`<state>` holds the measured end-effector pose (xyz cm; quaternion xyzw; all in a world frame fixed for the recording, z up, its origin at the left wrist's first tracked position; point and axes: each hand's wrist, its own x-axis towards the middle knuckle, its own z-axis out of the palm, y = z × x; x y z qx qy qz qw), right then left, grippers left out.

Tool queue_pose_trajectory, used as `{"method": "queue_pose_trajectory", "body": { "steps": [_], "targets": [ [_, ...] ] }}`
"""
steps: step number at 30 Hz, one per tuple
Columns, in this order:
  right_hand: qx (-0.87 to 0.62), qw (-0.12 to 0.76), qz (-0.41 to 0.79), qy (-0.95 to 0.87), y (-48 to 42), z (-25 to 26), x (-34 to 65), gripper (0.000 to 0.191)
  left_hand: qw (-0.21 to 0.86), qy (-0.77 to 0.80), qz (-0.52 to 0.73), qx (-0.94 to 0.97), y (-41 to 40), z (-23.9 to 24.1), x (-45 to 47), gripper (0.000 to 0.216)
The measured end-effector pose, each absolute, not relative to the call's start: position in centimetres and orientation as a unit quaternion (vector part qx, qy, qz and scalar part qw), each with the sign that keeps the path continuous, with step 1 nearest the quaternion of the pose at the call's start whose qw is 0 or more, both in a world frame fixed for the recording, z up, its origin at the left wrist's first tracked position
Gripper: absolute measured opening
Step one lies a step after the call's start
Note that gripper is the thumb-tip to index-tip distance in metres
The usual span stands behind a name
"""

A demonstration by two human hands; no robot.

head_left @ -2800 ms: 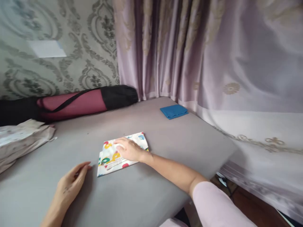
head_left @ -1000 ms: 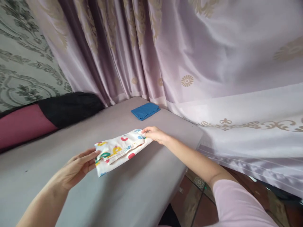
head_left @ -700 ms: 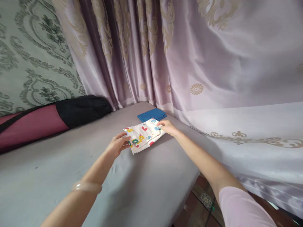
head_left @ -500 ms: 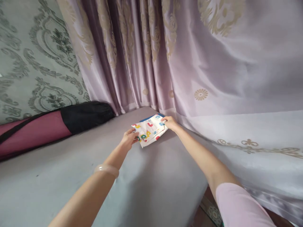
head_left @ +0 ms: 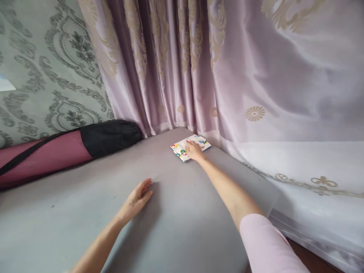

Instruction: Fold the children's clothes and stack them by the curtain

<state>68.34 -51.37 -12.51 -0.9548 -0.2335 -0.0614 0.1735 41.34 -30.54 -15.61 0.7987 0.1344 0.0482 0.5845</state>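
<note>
A folded white cloth (head_left: 180, 147) with bright multicoloured prints lies in the far corner of the grey bed surface (head_left: 176, 227). A thin dark blue edge shows beneath its right side; what that belongs to is hidden. My right hand (head_left: 195, 151) rests on top of the cloth, palm down with fingers stretched over it. Nearer and to the left, my left hand (head_left: 138, 201) is over the grey surface with its fingers extended and thumb a little apart. It holds nothing and is away from the cloth.
Along the left wall lies a long pink and black bag (head_left: 110, 138) with a strap. Purple curtains (head_left: 233, 76) with gold patterns hang behind the corner and down the right side. Patterned grey wallpaper (head_left: 71, 76) covers the left wall.
Both hands were holding the cloth by its sides, slightly raised. Now it lies flat, my left hand has let go and drawn back toward me, and my right hand has moved onto its top.
</note>
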Motion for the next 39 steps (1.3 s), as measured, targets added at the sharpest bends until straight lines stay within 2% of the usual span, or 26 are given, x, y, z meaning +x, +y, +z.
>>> {"method": "queue_pose_trajectory", "body": {
  "steps": [5, 10, 14, 16, 20, 25, 30, 33, 35, 37, 39],
  "targets": [
    [-0.954, 0.159, -0.04, -0.25, -48.6, -14.6, 66.4, 0.054, 0.418, 0.197, 0.044, 0.886, -26.6, -15.9, 32.3, 0.056],
    [-0.963, 0.134, -0.015, -0.231, -49.0, -14.9, 67.0, 0.054, 0.235, 0.19, 0.117, 0.946, -22.6, -18.8, 23.5, 0.053],
    [-0.963, 0.129, 0.02, -0.235, -49.5, -14.1, 67.1, 0.054, 0.119, 0.183, 0.086, 0.972, -23.7, -19.0, 21.1, 0.054],
    [-0.96, 0.123, -0.02, -0.252, -49.0, -14.1, 66.3, 0.055, 0.082, 0.209, 0.062, 0.972, -25.4, -17.8, 21.5, 0.056],
    [-0.928, 0.129, -0.125, -0.327, -45.4, -16.2, 62.9, 0.058, 0.09, 0.225, 0.019, 0.97, -26.8, -15.1, 22.7, 0.059],
    [-0.892, 0.137, -0.074, -0.425, -39.0, -18.8, 55.9, 0.063, 0.113, 0.208, 0.034, 0.971, -25.9, -15.3, 22.1, 0.063],
    [-0.868, 0.115, -0.029, -0.483, -34.7, -18.2, 50.3, 0.065, 0.141, 0.181, 0.045, 0.972, -25.0, -15.6, 21.3, 0.063],
    [-0.863, 0.098, -0.021, -0.495, -33.7, -18.2, 48.6, 0.066, 0.211, 0.122, 0.036, 0.969, -23.3, -14.0, 20.5, 0.061],
    [-0.863, 0.078, -0.029, -0.498, -33.6, -18.6, 48.1, 0.066, 0.295, 0.086, 0.035, 0.951, -21.4, -12.4, 19.3, 0.049],
    [-0.863, 0.061, -0.042, -0.499, -33.6, -18.9, 47.8, 0.067, 0.363, 0.14, 0.07, 0.919, -18.9, -10.7, 17.7, 0.037],
    [-0.864, 0.05, -0.048, -0.498, -33.6, -19.1, 47.6, 0.067, 0.35, 0.308, 0.158, 0.87, -15.7, -9.1, 15.7, 0.031]
  ]
}}
